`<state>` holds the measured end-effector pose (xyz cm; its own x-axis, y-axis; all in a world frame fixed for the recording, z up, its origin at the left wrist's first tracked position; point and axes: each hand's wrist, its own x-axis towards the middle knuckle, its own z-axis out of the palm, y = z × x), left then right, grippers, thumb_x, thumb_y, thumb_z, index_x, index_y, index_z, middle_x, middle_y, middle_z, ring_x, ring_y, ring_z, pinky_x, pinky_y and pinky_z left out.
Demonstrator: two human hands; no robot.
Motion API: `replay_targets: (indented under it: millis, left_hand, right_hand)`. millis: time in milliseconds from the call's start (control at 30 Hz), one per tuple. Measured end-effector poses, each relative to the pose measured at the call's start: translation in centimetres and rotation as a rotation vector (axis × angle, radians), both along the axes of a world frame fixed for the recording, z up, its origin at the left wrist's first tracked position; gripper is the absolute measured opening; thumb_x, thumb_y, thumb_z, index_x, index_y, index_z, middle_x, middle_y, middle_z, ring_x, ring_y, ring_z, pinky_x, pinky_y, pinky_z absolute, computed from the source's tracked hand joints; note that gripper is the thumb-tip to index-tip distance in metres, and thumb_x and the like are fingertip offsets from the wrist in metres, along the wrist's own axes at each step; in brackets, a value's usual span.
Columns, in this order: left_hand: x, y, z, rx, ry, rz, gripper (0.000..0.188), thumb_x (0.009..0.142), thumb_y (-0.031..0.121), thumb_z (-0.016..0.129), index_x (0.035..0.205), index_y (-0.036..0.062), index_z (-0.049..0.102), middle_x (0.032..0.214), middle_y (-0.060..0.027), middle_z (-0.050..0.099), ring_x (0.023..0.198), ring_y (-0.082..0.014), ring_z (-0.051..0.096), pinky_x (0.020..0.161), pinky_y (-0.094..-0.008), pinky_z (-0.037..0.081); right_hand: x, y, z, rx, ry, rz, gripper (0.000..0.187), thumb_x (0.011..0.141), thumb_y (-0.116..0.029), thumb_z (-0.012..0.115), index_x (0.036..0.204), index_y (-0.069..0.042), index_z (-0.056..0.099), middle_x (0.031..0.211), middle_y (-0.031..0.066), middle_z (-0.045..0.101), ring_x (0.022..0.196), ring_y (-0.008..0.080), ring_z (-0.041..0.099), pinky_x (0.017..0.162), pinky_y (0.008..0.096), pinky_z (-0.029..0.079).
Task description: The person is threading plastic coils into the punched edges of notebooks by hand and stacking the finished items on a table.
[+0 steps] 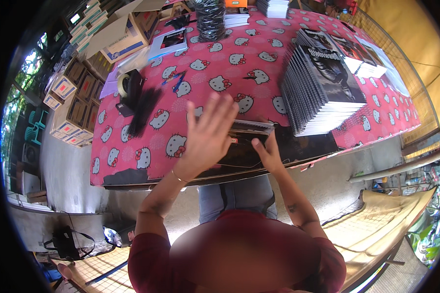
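Observation:
My left hand point(208, 132) is raised over the near part of the table, fingers stretched out and slightly blurred, at the left end of a thin book or stack of sheets point(253, 126) seen edge-on. My right hand point(270, 154) is at the right end of that book, thumb in front and fingers behind it. Beneath lies a dark, shiny surface point(308, 147) with a small red piece on it. Just right of my hands stands a tall stack of spiral-bound books point(322, 90) with dark covers and black coils.
A pink cat-print cloth covers the table point(200, 66). Black binding coils point(145, 111), a tape dispenser point(130, 93) and blue pens point(177, 81) lie left. A black-wrapped roll point(209, 22) and an open carton point(132, 31) stand farther back; more cartons point(76, 102) stand beyond the left edge.

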<state>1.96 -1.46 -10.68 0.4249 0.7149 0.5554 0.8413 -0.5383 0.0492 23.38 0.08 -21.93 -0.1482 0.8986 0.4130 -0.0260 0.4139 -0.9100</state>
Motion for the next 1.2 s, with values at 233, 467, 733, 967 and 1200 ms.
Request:
replay_targets:
  millis: [233, 467, 733, 967, 1200]
  left_hand:
    - [-3.3, 0.0, -6.8, -0.245, -1.592, 0.127, 0.069, 0.087, 0.007, 0.057, 0.153, 0.002, 0.039, 0.155, -0.01, 0.044, 0.141, -0.0196, 0.044, 0.117, -0.0436, 0.031]
    - [-6.1, 0.2, -10.4, -0.511, -1.232, -0.033, 0.061, 0.1, 0.009, 0.053, 0.157, 0.0007, 0.031, 0.162, -0.0136, 0.032, 0.137, -0.0205, 0.043, 0.106, -0.033, 0.04]
    - [-25.1, 12.0, -13.2, -0.064, 0.132, 0.759, 0.025, 0.089, 0.011, 0.063, 0.112, -0.0008, 0.064, 0.106, -0.0203, 0.064, 0.098, -0.0395, 0.065, 0.082, -0.0446, 0.056]
    - [-20.7, 11.0, -9.6, 0.189, -0.035, 0.657, 0.02, 0.091, 0.007, 0.061, 0.111, 0.0047, 0.063, 0.093, -0.0167, 0.064, 0.087, -0.036, 0.067, 0.072, -0.0454, 0.058]
    - [-13.6, 3.8, -6.2, -0.138, -0.412, 0.455, 0.024, 0.096, 0.008, 0.063, 0.119, 0.0007, 0.063, 0.09, -0.0153, 0.067, 0.076, -0.0257, 0.065, 0.067, -0.0344, 0.053]
  right_hand:
    - [-0.9, -0.4, 2.9, -0.012, 0.195, -0.061, 0.078, 0.094, -0.023, 0.073, 0.155, 0.0, 0.03, 0.153, 0.0204, 0.039, 0.136, 0.0278, 0.042, 0.115, 0.0397, 0.031]
    - [-0.2, 1.2, 1.0, -0.068, 0.053, -0.062, 0.067, 0.093, -0.018, 0.075, 0.149, -0.004, 0.042, 0.111, 0.0087, 0.064, 0.102, 0.016, 0.06, 0.094, 0.0297, 0.047]
    - [0.8, 1.5, 1.4, -0.07, 0.034, -0.004, 0.058, 0.095, -0.021, 0.073, 0.143, -0.002, 0.048, 0.116, 0.0094, 0.059, 0.107, 0.0173, 0.057, 0.097, 0.03, 0.045]
    - [1.2, 1.7, 1.9, -0.105, 0.072, 0.013, 0.063, 0.095, -0.026, 0.074, 0.145, -0.001, 0.045, 0.119, 0.0092, 0.061, 0.11, 0.0186, 0.058, 0.099, 0.0316, 0.045]
    - [-1.9, -0.6, 10.7, 0.586, -0.443, -0.264, 0.051, 0.084, -0.019, 0.077, 0.13, -0.006, 0.061, 0.132, 0.0142, 0.055, 0.123, 0.0319, 0.053, 0.105, 0.0429, 0.039]
